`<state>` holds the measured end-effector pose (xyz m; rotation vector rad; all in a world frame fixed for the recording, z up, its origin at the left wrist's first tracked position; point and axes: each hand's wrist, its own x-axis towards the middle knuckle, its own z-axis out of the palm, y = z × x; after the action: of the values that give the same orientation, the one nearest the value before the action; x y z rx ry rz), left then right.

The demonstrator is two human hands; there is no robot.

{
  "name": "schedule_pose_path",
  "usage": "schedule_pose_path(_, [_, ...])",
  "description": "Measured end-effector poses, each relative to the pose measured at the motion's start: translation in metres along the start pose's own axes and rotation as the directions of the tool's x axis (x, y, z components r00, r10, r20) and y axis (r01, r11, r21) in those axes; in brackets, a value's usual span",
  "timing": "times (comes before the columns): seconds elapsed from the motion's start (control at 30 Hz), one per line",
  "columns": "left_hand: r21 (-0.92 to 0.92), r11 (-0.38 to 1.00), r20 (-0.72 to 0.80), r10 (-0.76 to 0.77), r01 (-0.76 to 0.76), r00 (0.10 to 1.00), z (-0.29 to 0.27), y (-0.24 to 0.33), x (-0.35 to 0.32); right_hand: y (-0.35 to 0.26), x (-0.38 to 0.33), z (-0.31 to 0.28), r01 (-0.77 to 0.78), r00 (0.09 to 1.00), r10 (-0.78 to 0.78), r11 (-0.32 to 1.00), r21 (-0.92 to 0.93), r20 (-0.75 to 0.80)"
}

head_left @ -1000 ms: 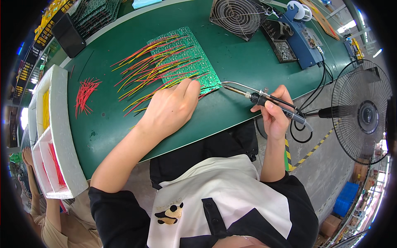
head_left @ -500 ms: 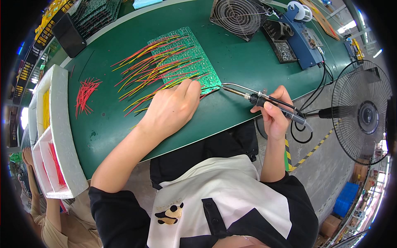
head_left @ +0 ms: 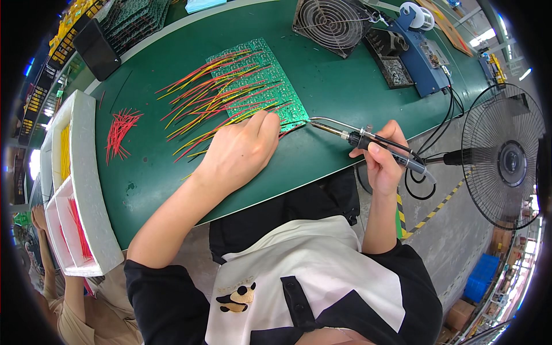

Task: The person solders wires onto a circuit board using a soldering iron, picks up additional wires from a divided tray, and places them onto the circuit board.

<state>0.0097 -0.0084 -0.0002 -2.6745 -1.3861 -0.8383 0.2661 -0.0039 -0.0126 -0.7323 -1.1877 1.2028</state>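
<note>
My right hand [head_left: 386,158] grips a soldering iron [head_left: 359,140] with a thin metal tube along its shaft. Its tip meets the near right corner of a green circuit board [head_left: 276,75]. Over the near end of the board, my left hand [head_left: 244,144] is closed in a pinch, and a thin wire [head_left: 292,122] runs from its fingertips toward the iron's tip. The pinch point itself is partly hidden by the fingers. Rows of red and yellow wires [head_left: 201,83] stick out from the board toward the left, some passing beneath my left hand.
Loose red wires [head_left: 121,133] lie on the green table [head_left: 155,201]. A white foam box [head_left: 106,230] with yellow and red wires stands at the left edge. Behind are a square fan [head_left: 330,23] and a blue solder-spool unit [head_left: 422,63]; a round fan [head_left: 509,158] is at right.
Both hands and the iron hold almost the same position. The view has shifted very slightly; nothing has been let go.
</note>
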Motion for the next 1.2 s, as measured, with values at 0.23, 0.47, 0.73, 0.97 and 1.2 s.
schedule_pose_path(0.23, [0.003,1.000,0.006,-0.005,0.005,1.000,-0.001,0.000,0.000,-0.001,-0.001,0.003,-0.004,1.000,0.004,1.000,-0.009,-0.011])
schedule_pose_path(0.47, [-0.002,1.000,0.007,-0.003,0.003,1.000,0.001,0.001,-0.001,-0.001,-0.002,0.000,-0.001,1.000,0.001,0.999,0.034,-0.001])
schedule_pose_path(0.73, [-0.022,1.000,-0.014,0.006,-0.006,1.000,-0.002,0.001,0.001,0.002,0.001,-0.002,0.014,1.000,-0.015,0.998,0.069,0.009])
schedule_pose_path(0.97, [-0.003,1.000,-0.046,0.017,-0.018,0.999,-0.003,-0.002,-0.002,0.001,0.003,0.006,0.013,0.999,-0.008,0.992,0.123,-0.037])
schedule_pose_path(1.2, [0.005,0.996,-0.079,0.084,-0.084,0.993,0.006,-0.001,-0.003,0.002,-0.003,-0.004,0.040,0.995,-0.031,0.995,0.090,-0.098])
